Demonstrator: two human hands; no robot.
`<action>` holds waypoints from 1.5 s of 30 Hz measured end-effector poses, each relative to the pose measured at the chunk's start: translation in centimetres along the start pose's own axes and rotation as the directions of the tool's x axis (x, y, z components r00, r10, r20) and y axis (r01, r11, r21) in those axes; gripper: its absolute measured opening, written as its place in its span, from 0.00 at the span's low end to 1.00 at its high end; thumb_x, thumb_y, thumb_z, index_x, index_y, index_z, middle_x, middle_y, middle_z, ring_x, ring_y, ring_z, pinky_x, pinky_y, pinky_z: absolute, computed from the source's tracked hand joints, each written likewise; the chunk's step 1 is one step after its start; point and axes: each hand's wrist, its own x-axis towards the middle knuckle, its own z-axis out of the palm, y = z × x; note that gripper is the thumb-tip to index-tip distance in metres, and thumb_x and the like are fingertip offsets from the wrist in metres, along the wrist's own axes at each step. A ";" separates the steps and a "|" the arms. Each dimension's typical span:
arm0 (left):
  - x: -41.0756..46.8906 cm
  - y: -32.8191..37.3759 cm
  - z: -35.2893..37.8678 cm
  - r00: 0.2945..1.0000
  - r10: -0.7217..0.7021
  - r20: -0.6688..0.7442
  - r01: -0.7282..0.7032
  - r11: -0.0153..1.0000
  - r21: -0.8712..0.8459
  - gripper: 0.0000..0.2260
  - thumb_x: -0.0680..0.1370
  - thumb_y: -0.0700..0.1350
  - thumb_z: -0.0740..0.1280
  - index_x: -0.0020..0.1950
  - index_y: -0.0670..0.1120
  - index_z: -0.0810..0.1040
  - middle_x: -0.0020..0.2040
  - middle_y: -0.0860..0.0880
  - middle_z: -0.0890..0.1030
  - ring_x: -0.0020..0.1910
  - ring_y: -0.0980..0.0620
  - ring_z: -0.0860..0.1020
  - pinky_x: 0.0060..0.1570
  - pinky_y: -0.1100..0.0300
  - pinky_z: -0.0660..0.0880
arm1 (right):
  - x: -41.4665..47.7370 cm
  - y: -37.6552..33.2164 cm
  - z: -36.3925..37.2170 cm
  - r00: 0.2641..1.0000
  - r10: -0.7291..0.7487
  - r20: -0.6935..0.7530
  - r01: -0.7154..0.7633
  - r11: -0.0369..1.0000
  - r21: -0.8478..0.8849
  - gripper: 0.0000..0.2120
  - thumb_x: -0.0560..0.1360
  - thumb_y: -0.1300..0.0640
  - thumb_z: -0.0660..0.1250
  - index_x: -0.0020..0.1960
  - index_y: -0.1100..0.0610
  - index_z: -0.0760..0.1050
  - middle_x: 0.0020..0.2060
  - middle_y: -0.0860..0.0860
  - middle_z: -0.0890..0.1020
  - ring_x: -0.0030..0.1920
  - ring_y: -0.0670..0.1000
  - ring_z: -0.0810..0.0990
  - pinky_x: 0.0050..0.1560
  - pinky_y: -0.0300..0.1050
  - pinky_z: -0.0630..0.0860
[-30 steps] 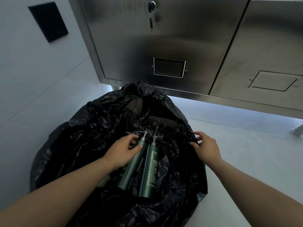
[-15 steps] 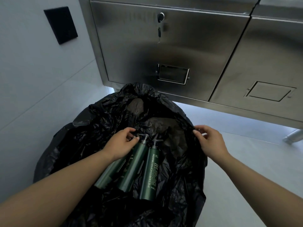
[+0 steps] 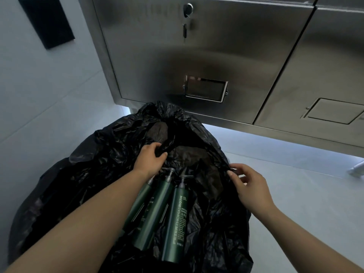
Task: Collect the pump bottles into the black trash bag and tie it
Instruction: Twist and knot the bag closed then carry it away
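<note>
In the bag point(image 3: 88, 174), one bottle point(image 3: 177, 223) reads PETERTHOMASROTH.

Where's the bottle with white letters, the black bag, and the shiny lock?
lettered bottle point(image 3: 176, 219): head view, middle of its green body.
black bag point(image 3: 94, 174): head view, crinkled left side.
lock point(image 3: 188, 8): head view, its round face.

the rightmost green pump bottle point(image 3: 175, 223) bore "peter thomas roth" lengthwise, with smaller "hand" beside it; finer print was illegible.
</note>
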 end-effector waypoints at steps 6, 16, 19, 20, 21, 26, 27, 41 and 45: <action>3.5 0.4 3.2 0.999 -0.041 0.001 0.041 0.993 -0.114 0.27 0.76 0.47 0.66 0.73 0.48 0.62 0.72 0.41 0.66 0.69 0.42 0.67 0.66 0.54 0.64 | -0.5 1.3 0.0 1.000 0.023 -0.014 -0.023 0.999 0.039 0.10 0.73 0.53 0.68 0.45 0.37 0.75 0.38 0.42 0.81 0.36 0.40 0.78 0.35 0.27 0.71; 2.2 0.3 5.2 0.988 -0.102 -0.115 0.061 0.948 -0.313 0.13 0.76 0.44 0.67 0.60 0.48 0.77 0.55 0.44 0.77 0.52 0.46 0.79 0.57 0.51 0.75 | -0.4 1.5 -1.6 0.998 0.016 -0.054 -0.015 1.000 0.018 0.09 0.73 0.51 0.68 0.46 0.37 0.75 0.39 0.41 0.81 0.38 0.38 0.78 0.34 0.26 0.70; 0.0 0.0 3.9 0.996 0.010 -0.090 -0.038 0.952 -0.304 0.09 0.76 0.43 0.66 0.56 0.50 0.78 0.45 0.54 0.77 0.44 0.50 0.81 0.48 0.56 0.77 | 0.2 0.5 -1.8 0.998 -0.025 -0.055 0.025 1.000 0.004 0.10 0.72 0.50 0.69 0.47 0.34 0.73 0.44 0.38 0.80 0.42 0.36 0.78 0.39 0.27 0.72; -0.8 -0.2 3.1 0.997 0.037 -0.073 -0.057 0.955 -0.290 0.09 0.76 0.43 0.66 0.55 0.51 0.78 0.43 0.55 0.77 0.43 0.51 0.81 0.46 0.56 0.77 | 0.5 0.0 -1.8 0.998 -0.036 -0.055 0.036 0.999 0.000 0.11 0.72 0.50 0.69 0.48 0.35 0.74 0.47 0.38 0.79 0.44 0.38 0.78 0.43 0.31 0.73; -1.7 -0.4 2.2 0.997 0.059 -0.056 -0.072 0.960 -0.271 0.08 0.76 0.44 0.66 0.55 0.52 0.78 0.43 0.55 0.77 0.43 0.51 0.81 0.46 0.55 0.78 | 0.8 -0.5 -1.9 0.997 -0.057 -0.055 0.056 0.998 -0.020 0.11 0.72 0.50 0.69 0.51 0.38 0.74 0.49 0.39 0.78 0.47 0.40 0.78 0.47 0.35 0.74; -6.3 -1.2 -3.9 0.990 0.140 -0.034 -0.144 0.974 -0.174 0.08 0.76 0.44 0.67 0.53 0.53 0.78 0.43 0.53 0.76 0.39 0.49 0.82 0.45 0.58 0.78 | 1.9 -4.8 -0.6 0.953 -0.302 0.026 0.301 0.936 -0.181 0.21 0.71 0.49 0.70 0.62 0.53 0.74 0.60 0.49 0.75 0.61 0.46 0.72 0.62 0.33 0.64; -7.2 -1.5 -5.2 0.989 0.146 -0.035 -0.150 0.976 -0.158 0.08 0.76 0.44 0.67 0.54 0.53 0.78 0.42 0.53 0.76 0.39 0.49 0.82 0.43 0.59 0.77 | 1.9 -5.9 0.1 0.939 -0.338 0.066 0.345 0.923 -0.170 0.22 0.71 0.48 0.70 0.63 0.53 0.73 0.61 0.49 0.75 0.62 0.46 0.72 0.63 0.33 0.62; -15.5 -2.4 -14.5 0.985 0.050 0.167 0.042 0.862 -0.505 0.13 0.76 0.36 0.65 0.59 0.45 0.77 0.43 0.44 0.77 0.39 0.55 0.81 0.46 0.65 0.79 | -1.3 -13.9 11.1 0.538 -0.476 0.696 0.778 0.599 -0.191 0.49 0.65 0.31 0.65 0.76 0.49 0.47 0.73 0.49 0.62 0.74 0.48 0.52 0.72 0.51 0.38; -15.4 -3.0 -15.0 0.993 0.047 0.108 0.008 0.889 -0.459 0.11 0.75 0.36 0.67 0.55 0.47 0.79 0.49 0.40 0.79 0.44 0.48 0.79 0.53 0.57 0.77 | -1.9 -13.4 10.6 0.576 -0.462 0.675 0.733 0.656 -0.177 0.26 0.69 0.40 0.68 0.64 0.50 0.72 0.55 0.48 0.80 0.58 0.51 0.74 0.72 0.50 0.54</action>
